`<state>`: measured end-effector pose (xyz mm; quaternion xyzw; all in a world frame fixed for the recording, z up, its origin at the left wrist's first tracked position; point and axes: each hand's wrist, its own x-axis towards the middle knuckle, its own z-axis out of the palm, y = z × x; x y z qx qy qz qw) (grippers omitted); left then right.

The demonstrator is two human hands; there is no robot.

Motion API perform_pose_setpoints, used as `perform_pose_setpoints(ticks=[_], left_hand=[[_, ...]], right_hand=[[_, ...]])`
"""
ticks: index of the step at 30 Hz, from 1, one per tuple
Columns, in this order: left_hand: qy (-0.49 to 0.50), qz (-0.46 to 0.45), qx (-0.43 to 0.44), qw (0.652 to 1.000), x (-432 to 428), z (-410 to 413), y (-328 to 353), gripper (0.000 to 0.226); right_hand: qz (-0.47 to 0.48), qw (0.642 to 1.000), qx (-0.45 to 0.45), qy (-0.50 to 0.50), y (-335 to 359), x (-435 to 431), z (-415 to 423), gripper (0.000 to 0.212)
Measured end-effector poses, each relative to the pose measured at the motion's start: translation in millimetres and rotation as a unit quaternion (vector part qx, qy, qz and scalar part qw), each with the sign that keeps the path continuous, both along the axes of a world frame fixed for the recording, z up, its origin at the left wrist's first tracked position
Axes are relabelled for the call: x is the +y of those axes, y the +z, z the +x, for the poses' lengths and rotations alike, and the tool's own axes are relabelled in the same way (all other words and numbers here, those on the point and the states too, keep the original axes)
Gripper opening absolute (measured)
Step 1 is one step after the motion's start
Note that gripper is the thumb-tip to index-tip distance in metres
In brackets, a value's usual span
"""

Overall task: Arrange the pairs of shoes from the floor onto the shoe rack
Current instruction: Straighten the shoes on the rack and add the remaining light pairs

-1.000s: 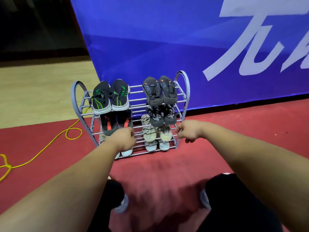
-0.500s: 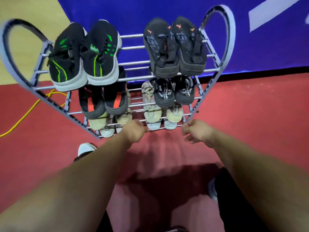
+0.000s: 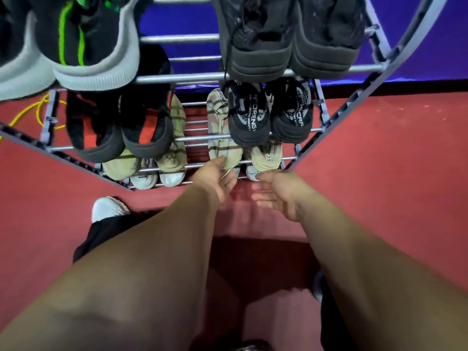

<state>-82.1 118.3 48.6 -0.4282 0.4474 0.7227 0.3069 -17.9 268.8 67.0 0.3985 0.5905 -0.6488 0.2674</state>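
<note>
The grey metal shoe rack fills the upper view, seen from above and close. Black-and-green sneakers and dark grey shoes sit on the top tier. Below are black-and-red shoes and black printed sneakers, then beige shoes, with white shoes on the lowest tier. My left hand reaches the heel of a beige shoe, fingers relaxed and touching it. My right hand hovers palm-open by the bottom rail at a white shoe's heel, holding nothing.
Red carpet lies around the rack. A yellow cable runs on the floor at the left behind it. A blue banner stands behind. My own white shoe and dark trouser legs are below the hands.
The view has dropped much closer to the rack. Both hands have gone from curled to open and lowered to the bottom tiers, the left now touching a beige shoe.
</note>
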Motion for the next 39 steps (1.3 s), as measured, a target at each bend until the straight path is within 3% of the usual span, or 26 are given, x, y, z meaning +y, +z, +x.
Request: perform_pose_setpoints(ticks=[8, 12, 23, 27, 30, 34, 35, 39], left_hand=[[-0.033, -0.011, -0.003, 0.999, -11, 8, 13, 0.016], [-0.073, -0.022, 0.026, 0.997, -39, 24, 30, 0.031], [-0.295, -0.090, 0.067, 0.949, -153, 78, 167, 0.034], [-0.329, -0.123, 0.097, 0.931, -175, 111, 201, 0.033], [-0.310, -0.130, 0.123, 0.934, -179, 135, 199, 0.033], [-0.290, -0.113, 0.146, 0.939, -176, 139, 190, 0.040], [-0.283, -0.110, 0.146, 0.942, -175, 138, 189, 0.041], [-0.254, -0.090, 0.148, 0.952, -171, 134, 187, 0.042]], right_hand=[[0.032, 0.999, -0.005, 0.018, 12, -4, 7, 0.018], [0.041, 0.999, 0.011, 0.030, 32, -15, 10, 0.023], [0.071, 0.990, 0.106, 0.053, 120, -46, 60, 0.021], [0.104, 0.987, 0.119, 0.000, 136, -59, 92, 0.037], [0.070, 0.987, 0.131, -0.060, 146, -65, 110, 0.046], [-0.016, 0.986, 0.129, -0.106, 133, -53, 121, 0.087], [-0.032, 0.985, 0.131, -0.109, 135, -52, 124, 0.088], [-0.043, 0.983, 0.144, -0.101, 151, -53, 133, 0.052]])
